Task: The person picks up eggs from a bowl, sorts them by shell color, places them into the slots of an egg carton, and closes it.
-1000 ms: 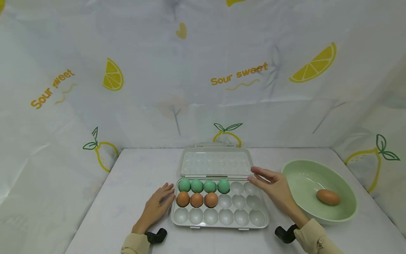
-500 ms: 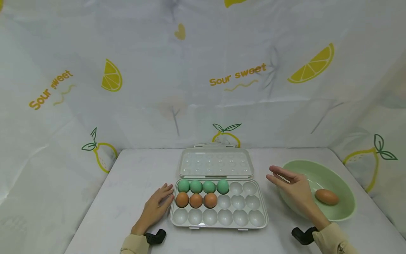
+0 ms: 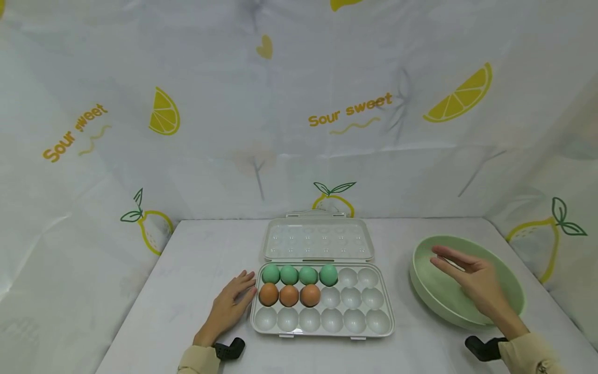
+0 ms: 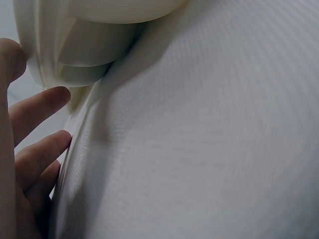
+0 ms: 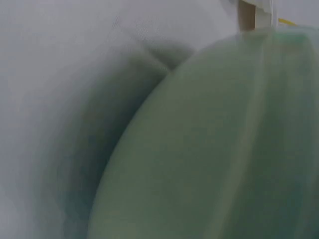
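Observation:
An egg tray [image 3: 322, 327] lies with its lid [image 3: 319, 239] laid back. Green eggs [image 3: 308, 275] fill four-fewer than all the back-row cups, from the left; three brown eggs [image 3: 288, 295] sit at the left of the middle row. At the tray's left edge my left hand [image 3: 230, 303] has its fingertips against the side. Its fingers [image 4: 42, 112] appear beside the tray's underside cups [image 4: 94, 45] in the left wrist view. My right hand [image 3: 476, 280], fingers extended and nothing seen between them, is over the green bowl [image 3: 434, 296]. It hides the bowl's brown egg. The bowl's wall [image 5: 189, 149] fills much of the right wrist view.
A white cloth covers the table [image 3: 187, 259]. Behind it hangs a white curtain [image 3: 210, 171] printed with lemons. Black wrist cameras [image 3: 230, 349] are strapped to both wrists. A stretch of table separates tray and bowl.
My right hand has moved right, from beside the tray's right edge to over the bowl, and now covers the brown egg there. The left hand and the eggs in the tray stay put.

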The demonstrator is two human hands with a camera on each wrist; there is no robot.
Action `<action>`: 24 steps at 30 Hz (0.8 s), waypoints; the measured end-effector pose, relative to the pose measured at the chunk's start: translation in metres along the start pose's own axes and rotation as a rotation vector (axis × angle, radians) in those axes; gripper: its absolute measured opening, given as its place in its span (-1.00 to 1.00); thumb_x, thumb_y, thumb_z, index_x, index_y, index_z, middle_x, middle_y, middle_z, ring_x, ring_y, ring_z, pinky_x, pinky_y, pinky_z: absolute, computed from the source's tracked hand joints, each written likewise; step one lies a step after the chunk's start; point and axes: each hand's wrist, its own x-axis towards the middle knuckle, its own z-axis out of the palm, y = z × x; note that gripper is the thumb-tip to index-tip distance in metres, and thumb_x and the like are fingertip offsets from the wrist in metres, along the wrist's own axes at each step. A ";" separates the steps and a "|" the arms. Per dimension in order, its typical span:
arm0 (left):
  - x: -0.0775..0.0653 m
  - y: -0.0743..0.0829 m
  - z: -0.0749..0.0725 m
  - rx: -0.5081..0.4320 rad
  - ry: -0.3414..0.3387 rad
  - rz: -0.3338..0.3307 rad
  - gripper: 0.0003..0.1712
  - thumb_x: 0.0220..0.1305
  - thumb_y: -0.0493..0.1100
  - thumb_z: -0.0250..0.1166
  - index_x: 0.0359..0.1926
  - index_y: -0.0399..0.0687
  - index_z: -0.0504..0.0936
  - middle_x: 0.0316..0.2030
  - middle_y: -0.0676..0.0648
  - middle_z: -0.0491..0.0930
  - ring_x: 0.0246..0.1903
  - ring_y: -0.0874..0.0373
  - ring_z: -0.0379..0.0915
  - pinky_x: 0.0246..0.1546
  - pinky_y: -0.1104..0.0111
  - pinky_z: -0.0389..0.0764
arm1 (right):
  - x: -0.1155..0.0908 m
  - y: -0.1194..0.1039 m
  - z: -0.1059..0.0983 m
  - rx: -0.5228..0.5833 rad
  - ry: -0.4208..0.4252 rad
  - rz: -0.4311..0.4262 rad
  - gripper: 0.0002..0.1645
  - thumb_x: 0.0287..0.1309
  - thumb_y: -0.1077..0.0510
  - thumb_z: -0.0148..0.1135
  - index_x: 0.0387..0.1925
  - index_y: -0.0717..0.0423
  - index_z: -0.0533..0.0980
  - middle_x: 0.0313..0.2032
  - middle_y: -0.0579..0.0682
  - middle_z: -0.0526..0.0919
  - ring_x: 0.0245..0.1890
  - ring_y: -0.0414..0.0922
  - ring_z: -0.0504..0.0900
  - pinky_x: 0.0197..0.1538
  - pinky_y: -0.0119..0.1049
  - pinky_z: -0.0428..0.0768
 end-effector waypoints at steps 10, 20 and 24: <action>0.001 0.001 -0.001 -0.003 0.009 0.015 -0.63 0.38 -0.07 0.34 0.13 -0.10 0.73 0.28 -0.09 0.63 0.43 -0.15 0.39 0.50 -0.03 0.28 | -0.006 0.016 -0.042 -0.161 -0.032 0.017 -0.48 0.39 0.13 0.29 0.31 0.20 0.52 0.00 -0.62 0.69 0.09 -0.80 0.45 -0.03 -0.86 0.42; 0.001 -0.001 0.000 -0.003 -0.001 -0.007 -0.62 0.39 -0.04 0.33 0.14 -0.08 0.72 0.29 -0.09 0.61 0.44 -0.15 0.37 0.52 -0.03 0.28 | -0.007 0.025 -0.057 -0.247 -0.095 0.026 -0.49 0.39 0.08 0.30 0.29 0.17 0.54 -0.01 -0.67 0.66 0.07 -0.87 0.37 -0.10 -0.86 0.33; 0.000 0.000 0.000 -0.004 -0.003 -0.008 -0.62 0.40 -0.04 0.32 0.14 -0.08 0.72 0.29 -0.09 0.61 0.44 -0.15 0.37 0.52 -0.04 0.28 | -0.008 0.030 -0.066 -0.270 -0.126 0.028 -0.49 0.40 0.09 0.28 0.31 0.15 0.53 0.00 -0.67 0.65 0.07 -0.90 0.34 -0.10 -0.86 0.32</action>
